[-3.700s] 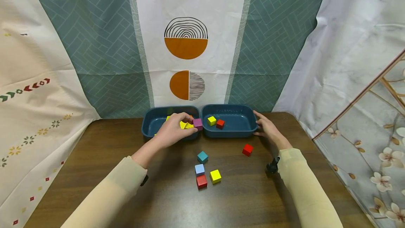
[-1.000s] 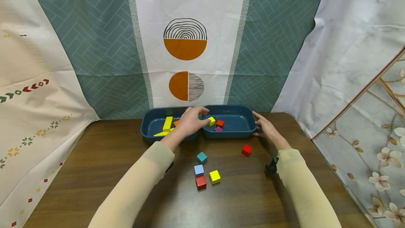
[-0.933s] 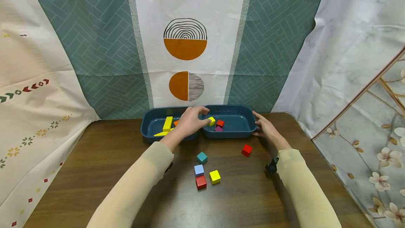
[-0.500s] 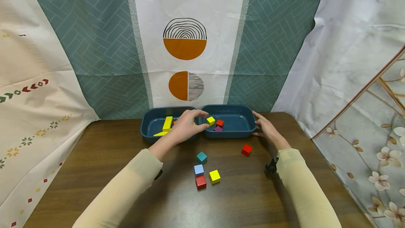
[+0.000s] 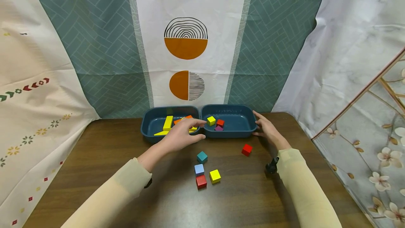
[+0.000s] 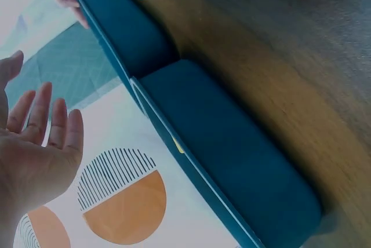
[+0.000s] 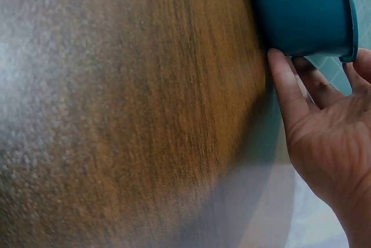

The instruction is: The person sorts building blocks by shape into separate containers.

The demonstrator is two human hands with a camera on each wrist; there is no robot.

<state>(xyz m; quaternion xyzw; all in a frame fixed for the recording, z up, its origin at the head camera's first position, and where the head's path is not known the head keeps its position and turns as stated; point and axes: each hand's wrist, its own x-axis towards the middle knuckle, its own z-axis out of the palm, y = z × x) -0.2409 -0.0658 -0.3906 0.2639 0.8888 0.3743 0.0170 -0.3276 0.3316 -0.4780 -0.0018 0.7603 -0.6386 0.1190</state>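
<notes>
My left hand [image 5: 178, 135], with thumb and fingers spread apart and nothing between them, hovers over the front right part of the left blue bin [image 5: 153, 124]. In the left wrist view its palm [image 6: 35, 161] shows bare. At the right end of the right blue bin [image 5: 238, 120], my right hand [image 5: 268, 127] touches the wall with extended fingers; the right wrist view shows fingertips [image 7: 278, 62] at the bin's lower corner. Inside this bin lie a yellow cube [image 5: 211, 121], a red cube [image 5: 220, 123] and a purple cube [image 5: 218, 128].
The left bin contains yellow blocks [image 5: 168, 123] and orange pieces, partly hidden by the left hand. In front of the bins, a teal cube [image 5: 202, 157], light blue cube [image 5: 199, 170], red cube [image 5: 201, 182] and yellow cube [image 5: 215, 176] cluster together. Another red cube [image 5: 247, 150] lies farther right.
The purple cube, earlier pinched in my left hand, now lies in the right bin. My left hand has since drawn back leftward and nearer to me. My right hand stays put.
</notes>
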